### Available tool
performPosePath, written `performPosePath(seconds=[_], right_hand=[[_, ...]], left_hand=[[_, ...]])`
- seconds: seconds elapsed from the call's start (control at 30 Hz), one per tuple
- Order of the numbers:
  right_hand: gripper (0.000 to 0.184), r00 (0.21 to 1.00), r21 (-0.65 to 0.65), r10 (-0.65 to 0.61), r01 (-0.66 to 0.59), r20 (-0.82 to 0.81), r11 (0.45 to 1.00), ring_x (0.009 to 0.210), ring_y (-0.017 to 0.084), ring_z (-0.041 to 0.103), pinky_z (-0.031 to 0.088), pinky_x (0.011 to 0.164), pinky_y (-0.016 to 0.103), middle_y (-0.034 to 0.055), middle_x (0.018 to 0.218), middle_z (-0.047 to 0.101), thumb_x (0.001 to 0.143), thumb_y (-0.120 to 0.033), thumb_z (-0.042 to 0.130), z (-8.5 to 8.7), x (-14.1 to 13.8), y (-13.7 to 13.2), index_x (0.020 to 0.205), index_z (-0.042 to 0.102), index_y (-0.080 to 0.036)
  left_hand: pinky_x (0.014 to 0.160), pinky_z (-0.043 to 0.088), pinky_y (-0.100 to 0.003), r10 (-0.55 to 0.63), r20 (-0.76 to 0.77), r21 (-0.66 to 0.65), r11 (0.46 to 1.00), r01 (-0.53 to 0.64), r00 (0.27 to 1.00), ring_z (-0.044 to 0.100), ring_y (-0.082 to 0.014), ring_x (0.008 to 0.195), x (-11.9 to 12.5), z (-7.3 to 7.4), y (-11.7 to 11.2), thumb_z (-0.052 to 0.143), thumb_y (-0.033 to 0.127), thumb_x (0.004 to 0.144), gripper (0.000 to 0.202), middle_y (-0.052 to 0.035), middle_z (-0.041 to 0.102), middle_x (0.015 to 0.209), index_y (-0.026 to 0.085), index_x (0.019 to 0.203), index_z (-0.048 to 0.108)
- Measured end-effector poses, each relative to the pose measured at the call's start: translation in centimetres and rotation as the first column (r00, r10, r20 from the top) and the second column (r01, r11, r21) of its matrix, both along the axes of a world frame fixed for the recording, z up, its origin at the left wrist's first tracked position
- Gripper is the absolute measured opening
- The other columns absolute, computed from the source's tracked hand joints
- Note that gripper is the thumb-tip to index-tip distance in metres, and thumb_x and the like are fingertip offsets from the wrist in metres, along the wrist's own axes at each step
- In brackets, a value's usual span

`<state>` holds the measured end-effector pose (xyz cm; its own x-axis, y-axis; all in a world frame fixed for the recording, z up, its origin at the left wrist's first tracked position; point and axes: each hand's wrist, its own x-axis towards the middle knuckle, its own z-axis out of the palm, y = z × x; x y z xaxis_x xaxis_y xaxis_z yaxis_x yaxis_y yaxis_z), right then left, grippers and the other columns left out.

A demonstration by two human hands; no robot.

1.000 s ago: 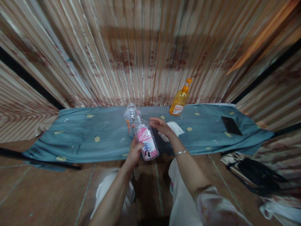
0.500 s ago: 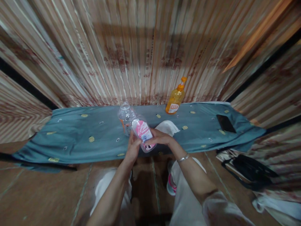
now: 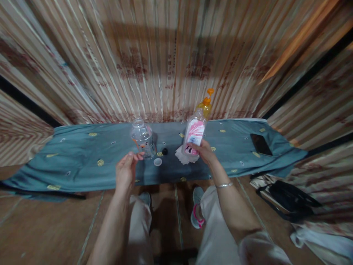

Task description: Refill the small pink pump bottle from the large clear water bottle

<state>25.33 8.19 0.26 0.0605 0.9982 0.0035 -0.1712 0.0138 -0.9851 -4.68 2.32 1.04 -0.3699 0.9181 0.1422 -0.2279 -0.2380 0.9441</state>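
1. The right hand (image 3: 206, 151) is grasping the pink-labelled bottle (image 3: 196, 129) low, by the white tissue (image 3: 181, 156); holding it upright is likely keeping it steady.
2. The left hand (image 3: 125, 170) is hovering beside the clear jar (image 3: 143, 137); whether its fingers are gripping, I cannot tell.

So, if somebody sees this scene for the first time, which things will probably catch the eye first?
Probably the pink-labelled bottle first, near the middle, in the grip of the right hand. Close behind it, partly hidden, the bright orange pump bottle stands out against the striped curtain. Then perhaps the clear, open-topped bottle, standing on the blue-green cloth beside the left hand.
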Motion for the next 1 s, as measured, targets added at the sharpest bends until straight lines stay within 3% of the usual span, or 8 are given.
performPosePath(seconds=[0.07, 0.13, 0.23, 0.33, 0.43, 0.57, 0.8, 1.0], right_hand=[[0.056, 0.997, 0.005, -0.077, 0.077, -0.006, 0.997, 0.086, 0.022, 0.075, 0.060, 0.089, 0.039, 0.0014, 0.094, 0.084, 0.052, -0.050, 0.097, -0.7, 0.6, 0.6, 0.096, 0.073, -0.023], [0.059, 0.993, 0.010, -0.121, 0.121, -0.010, 0.993, 0.089, 0.023, 0.076, 0.059, 0.090, 0.040, 0.0022, 0.096, 0.083, 0.053, -0.052, 0.096, -1.4, 1.1, 1.0, 0.098, 0.071, -0.023], [0.061, 0.986, 0.003, -0.166, 0.166, -0.003, 0.986, 0.089, 0.023, 0.075, 0.058, 0.089, 0.040, 0.0023, 0.095, 0.083, 0.054, -0.053, 0.094, -2.3, 1.5, 1.6, 0.100, 0.068, -0.023], [0.059, 0.985, -0.027, -0.174, 0.174, 0.023, 0.984, 0.088, 0.024, 0.075, 0.059, 0.086, 0.040, 0.0025, 0.094, 0.082, 0.053, -0.051, 0.093, -2.9, 1.4, 1.9, 0.099, 0.069, -0.022], [0.055, 0.987, -0.048, -0.156, 0.157, 0.036, 0.986, 0.087, 0.025, 0.075, 0.059, 0.084, 0.041, 0.0031, 0.093, 0.082, 0.053, -0.047, 0.093, -3.3, 1.1, 2.1, 0.097, 0.071, -0.022], [0.054, 0.990, -0.055, -0.141, 0.142, 0.029, 0.988, 0.086, 0.025, 0.076, 0.059, 0.084, 0.040, 0.0021, 0.090, 0.083, 0.051, -0.046, 0.095, -3.3, 1.0, 2.3, 0.093, 0.072, -0.022], [0.056, 0.986, -0.032, -0.165, 0.166, 0.033, 0.986, 0.087, 0.026, 0.077, 0.061, 0.086, 0.042, 0.0030, 0.089, 0.083, 0.051, -0.052, 0.096, -3.5, 1.0, 2.3, 0.094, 0.075, -0.022], [0.050, 0.983, -0.011, -0.181, 0.182, 0.019, 0.983, 0.088, 0.029, 0.077, 0.064, 0.091, 0.050, 0.0037, 0.089, 0.083, 0.058, -0.055, 0.094, -3.8, 0.6, 2.2, 0.091, 0.073, -0.024]], left_hand=[[0.103, 0.055, -0.047, 0.067, -0.030, 0.000, 0.998, -0.067, 0.997, 0.073, -0.0278, 0.094, -1.5, -0.4, 0.5, 0.082, 0.061, 0.075, 0.048, -0.0049, 0.065, 0.070, 0.021, 0.061, 0.059], [0.111, 0.050, -0.048, 0.160, -0.061, -0.005, 0.987, -0.160, 0.985, 0.070, -0.0289, 0.111, -2.6, -1.2, 1.2, 0.086, 0.056, 0.071, 0.040, -0.0075, 0.073, 0.093, 0.021, 0.080, 0.068], [0.123, 0.037, -0.049, 0.253, -0.113, -0.042, 0.965, -0.259, 0.961, 0.050, -0.0332, 0.147, -3.3, -2.7, 2.5, 0.097, 0.038, 0.053, 0.083, -0.0115, 0.061, 0.147, 0.028, 0.128, 0.064], [0.126, 0.031, -0.055, 0.207, -0.170, -0.119, 0.966, -0.229, 0.963, 0.036, -0.0387, 0.158, -2.6, -4.2, 4.3, 0.100, 0.027, 0.045, 0.110, -0.0177, 0.047, 0.161, 0.028, 0.144, 0.052], [0.124, 0.036, -0.052, 0.121, -0.210, -0.145, 0.977, -0.154, 0.970, 0.047, -0.0364, 0.151, -1.0, -5.3, 6.0, 0.099, 0.018, 0.039, 0.112, -0.0167, 0.057, 0.152, 0.025, 0.140, 0.050], [0.105, 0.054, -0.046, 0.049, -0.246, -0.165, 0.982, -0.092, 0.968, 0.072, -0.0298, 0.112, 0.7, -6.1, 7.1, 0.096, 0.015, 0.039, 0.095, -0.0081, 0.073, 0.117, 0.023, 0.124, 0.053], [0.098, 0.055, -0.046, 0.090, -0.336, -0.208, 0.964, -0.167, 0.937, 0.072, -0.0281, 0.094, 0.5, -6.9, 7.2, 0.097, 0.023, 0.038, 0.074, -0.0023, 0.072, 0.094, 0.024, 0.098, 0.054], [0.094, 0.054, -0.044, 0.049, -0.333, -0.199, 0.972, -0.121, 0.942, 0.071, -0.0283, 0.093, 0.2, -5.8, 7.2, 0.094, 0.024, 0.040, 0.069, -0.0021, 0.073, 0.091, 0.024, 0.099, 0.058]])
